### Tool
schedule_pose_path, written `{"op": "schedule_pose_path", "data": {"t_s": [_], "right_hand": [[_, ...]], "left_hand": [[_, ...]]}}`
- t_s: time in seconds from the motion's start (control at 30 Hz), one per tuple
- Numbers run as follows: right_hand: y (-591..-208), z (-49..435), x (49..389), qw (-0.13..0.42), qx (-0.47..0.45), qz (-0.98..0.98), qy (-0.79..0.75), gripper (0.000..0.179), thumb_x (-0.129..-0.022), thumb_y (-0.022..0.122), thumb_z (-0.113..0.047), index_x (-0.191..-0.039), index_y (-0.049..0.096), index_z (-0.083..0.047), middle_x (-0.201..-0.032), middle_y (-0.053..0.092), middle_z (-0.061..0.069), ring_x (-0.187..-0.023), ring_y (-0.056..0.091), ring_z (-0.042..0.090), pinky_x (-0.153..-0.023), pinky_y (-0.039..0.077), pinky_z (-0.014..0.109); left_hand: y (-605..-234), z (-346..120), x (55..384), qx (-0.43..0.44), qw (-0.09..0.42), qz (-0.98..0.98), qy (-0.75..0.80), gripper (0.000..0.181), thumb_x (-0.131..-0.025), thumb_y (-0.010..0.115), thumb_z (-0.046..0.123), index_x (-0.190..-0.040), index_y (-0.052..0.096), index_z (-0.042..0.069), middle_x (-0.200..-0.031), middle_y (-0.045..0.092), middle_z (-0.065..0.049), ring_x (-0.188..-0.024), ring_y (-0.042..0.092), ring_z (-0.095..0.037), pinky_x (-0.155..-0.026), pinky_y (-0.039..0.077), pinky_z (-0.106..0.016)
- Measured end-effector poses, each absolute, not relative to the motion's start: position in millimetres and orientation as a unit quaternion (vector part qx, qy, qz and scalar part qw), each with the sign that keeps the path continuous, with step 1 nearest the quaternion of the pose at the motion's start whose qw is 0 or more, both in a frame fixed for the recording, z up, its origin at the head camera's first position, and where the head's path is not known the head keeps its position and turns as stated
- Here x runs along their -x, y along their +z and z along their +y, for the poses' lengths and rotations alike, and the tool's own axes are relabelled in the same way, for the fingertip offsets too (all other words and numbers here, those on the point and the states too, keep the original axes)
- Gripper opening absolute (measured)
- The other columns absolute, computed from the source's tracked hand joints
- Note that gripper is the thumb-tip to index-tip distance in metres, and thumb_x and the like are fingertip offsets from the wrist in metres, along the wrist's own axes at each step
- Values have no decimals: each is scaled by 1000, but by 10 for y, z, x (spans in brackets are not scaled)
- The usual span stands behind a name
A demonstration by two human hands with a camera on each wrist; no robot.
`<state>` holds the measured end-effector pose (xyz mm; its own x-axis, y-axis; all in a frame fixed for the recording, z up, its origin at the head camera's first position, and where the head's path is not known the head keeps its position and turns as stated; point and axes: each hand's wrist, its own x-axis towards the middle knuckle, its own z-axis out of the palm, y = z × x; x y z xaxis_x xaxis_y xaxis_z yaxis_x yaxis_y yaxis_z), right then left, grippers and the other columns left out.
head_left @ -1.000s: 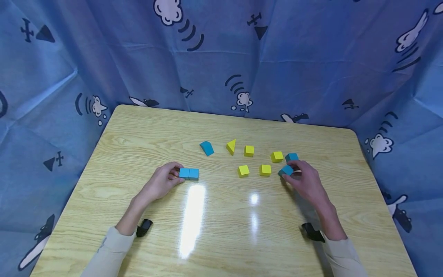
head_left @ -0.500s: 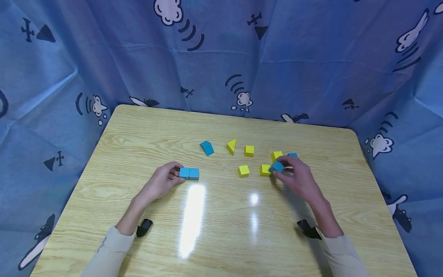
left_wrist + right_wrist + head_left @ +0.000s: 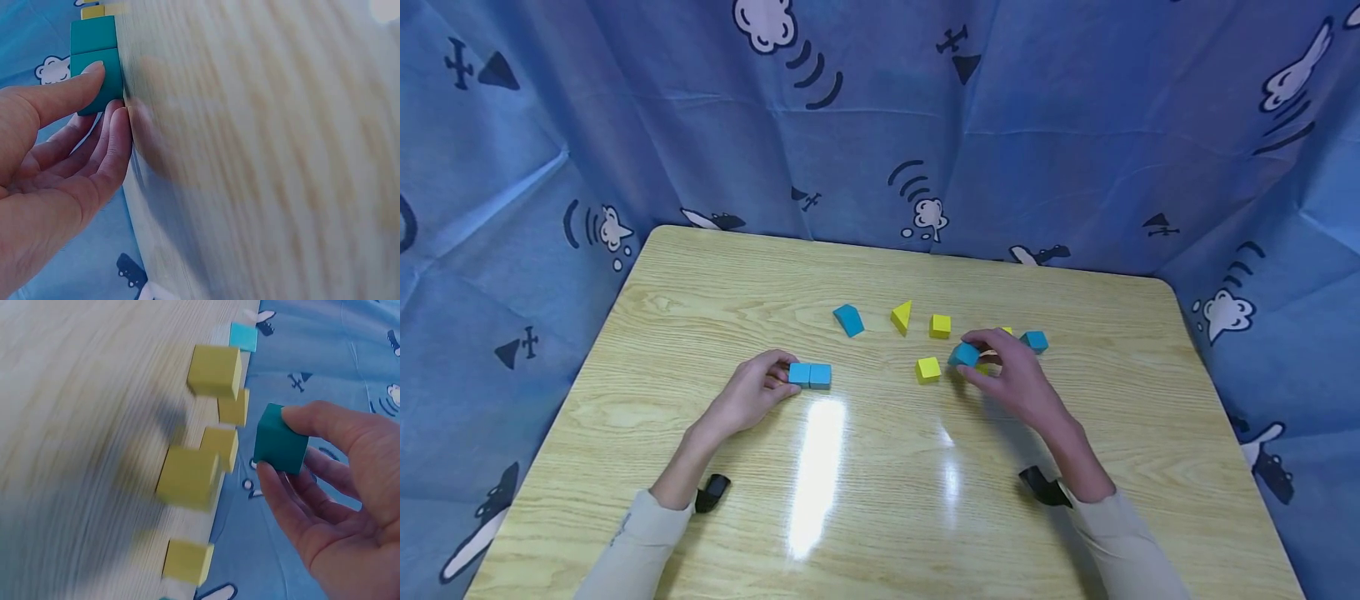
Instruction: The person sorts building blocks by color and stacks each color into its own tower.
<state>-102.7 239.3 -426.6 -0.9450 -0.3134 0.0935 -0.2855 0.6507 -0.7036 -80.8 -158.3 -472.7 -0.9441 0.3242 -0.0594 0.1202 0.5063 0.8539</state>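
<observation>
On the left side of the table, two blue cubes stand side by side, touching. My left hand pinches the nearer blue cube between thumb and fingers; the other blue cube adjoins it on the right. My right hand grips a third blue cube between thumb and fingertips, held up off the table in the right wrist view. Below and behind that hand, two yellow cubes are mostly hidden in the head view. Just left of the held cube sits a yellow cube.
Farther back lie a blue slanted block, a yellow triangular block and another yellow cube. One more blue block rests beyond the right hand. A blue patterned curtain encloses the wooden table.
My right hand has carried its blue cube leftward, passing over the yellow cubes. The blue block behind it has come back into full view. My left hand has stayed in place.
</observation>
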Motion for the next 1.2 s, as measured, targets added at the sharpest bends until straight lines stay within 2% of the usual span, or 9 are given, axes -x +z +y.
{"op": "schedule_pose_path", "data": {"t_s": [0.23, 0.43, 0.67, 0.77, 1.0, 1.2], "right_hand": [[-4244, 2165, 1063, 37, 181, 900, -395, 44, -89, 79, 0, -130, 61, 3, -123, 61, 17, -110, 63, 31, -92, 57, 51], [-4241, 1962, 1107, 32, 215, 890, -401, 41, -89, 79, 0, -127, 63, 2, -120, 63, 14, -108, 63, 29, -91, 58, 47], [-4240, 1728, 1138, 53, 233, 869, -433, 41, -89, 80, -2, -126, 64, 1, -118, 64, 12, -108, 65, 27, -93, 57, 43], [-4250, 1638, 1148, 49, 246, 863, -439, 41, -88, 80, -1, -126, 65, 2, -118, 64, 13, -107, 66, 28, -93, 57, 42], [-4290, 1430, 1144, 55, 264, 847, -458, 39, -89, 78, 0, -126, 65, 3, -119, 63, 12, -108, 64, 27, -94, 56, 48], [-4349, 1245, 1147, 39, 290, 839, -458, 41, -89, 79, 0, -127, 65, 3, -118, 64, 12, -108, 64, 25, -93, 57, 44]], "left_hand": [[-4734, -1591, 818, -126, 112, 858, 485, 38, -93, 74, -2, -127, 60, -7, -105, 64, -15, -94, 64, -25, -83, 57, -33], [-4741, -1604, 815, -125, 108, 858, 487, 38, -93, 74, -2, -128, 60, -7, -106, 64, -15, -96, 64, -26, -84, 57, -33], [-4746, -1599, 810, -132, 106, 856, 489, 39, -93, 73, -2, -129, 59, -7, -107, 64, -15, -97, 64, -26, -85, 57, -35], [-4744, -1596, 808, -132, 104, 857, 488, 39, -93, 73, -2, -129, 59, -8, -108, 64, -15, -97, 63, -26, -86, 57, -35], [-4742, -1587, 809, -130, 104, 856, 489, 39, -93, 74, -2, -129, 59, -7, -107, 64, -15, -97, 63, -26, -86, 57, -35], [-4736, -1586, 811, -127, 107, 857, 488, 38, -93, 73, -3, -128, 60, -7, -107, 64, -15, -96, 63, -26, -86, 57, -35]]}}
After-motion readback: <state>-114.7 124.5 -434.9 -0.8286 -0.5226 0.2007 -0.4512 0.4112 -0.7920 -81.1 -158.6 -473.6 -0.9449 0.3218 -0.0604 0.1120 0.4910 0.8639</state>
